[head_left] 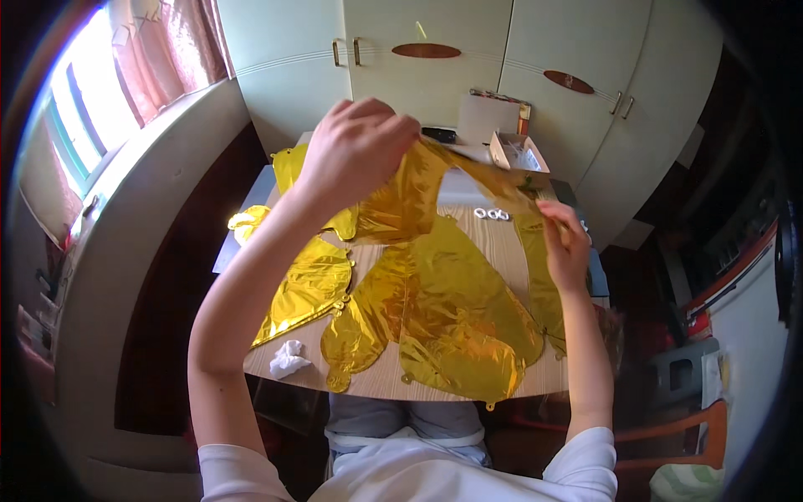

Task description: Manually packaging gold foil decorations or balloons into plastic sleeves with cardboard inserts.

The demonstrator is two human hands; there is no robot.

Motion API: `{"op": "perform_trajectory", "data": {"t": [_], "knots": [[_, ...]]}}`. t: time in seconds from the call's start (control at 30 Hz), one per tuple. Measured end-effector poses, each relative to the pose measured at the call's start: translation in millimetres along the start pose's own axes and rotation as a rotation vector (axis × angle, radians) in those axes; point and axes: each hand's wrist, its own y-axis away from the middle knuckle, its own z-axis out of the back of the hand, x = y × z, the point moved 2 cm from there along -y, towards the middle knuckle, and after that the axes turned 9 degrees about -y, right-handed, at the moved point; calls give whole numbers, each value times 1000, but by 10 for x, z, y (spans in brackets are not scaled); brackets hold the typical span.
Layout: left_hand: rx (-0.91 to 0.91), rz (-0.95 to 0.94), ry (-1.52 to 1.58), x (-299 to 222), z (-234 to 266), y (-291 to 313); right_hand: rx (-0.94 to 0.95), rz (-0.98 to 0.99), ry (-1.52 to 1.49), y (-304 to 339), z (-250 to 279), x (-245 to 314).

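A flat, uninflated gold foil balloon (410, 197) is stretched in the air above the table, slanting down from left to right. My left hand (360, 146) is closed on its upper left part, raised high over the far half of the table. At the other end, my right hand (565, 247) pinches the foil's narrow edge. Beneath lies another wrinkled gold foil balloon (460, 284), spread toward the near edge. More gold foil (311, 284) rests to its left, partly hidden by my left forearm, and a gold strip (539, 272) lies near my right wrist.
Several small white rings (491, 214) sit on the wooden table (368, 383). A crumpled white tissue (288, 358) is at the near left. An open box (519, 153) stands at the back, before pale cabinets (435, 84). A wooden chair (715, 435) is at the right.
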Motion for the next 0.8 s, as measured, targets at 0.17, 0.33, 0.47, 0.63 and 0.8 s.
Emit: {"op": "perform_trajectory", "data": {"t": [0.17, 0.33, 0.47, 0.63, 0.8], "knots": [[105, -165, 48, -974, 389, 695, 165, 142, 183, 743, 511, 377], [267, -242, 176, -1659, 177, 1600, 352, 28, 426, 1615, 653, 340], [374, -152, 214, -1935, 18, 2000, 388, -103, 448, 1987, 652, 315], [481, -137, 279, -2040, 21, 2087, 399, -125, 415, 2147, 579, 278], [558, -20, 425, -1980, -57, 2208, 416, -140, 377, 2110, 529, 312]]}}
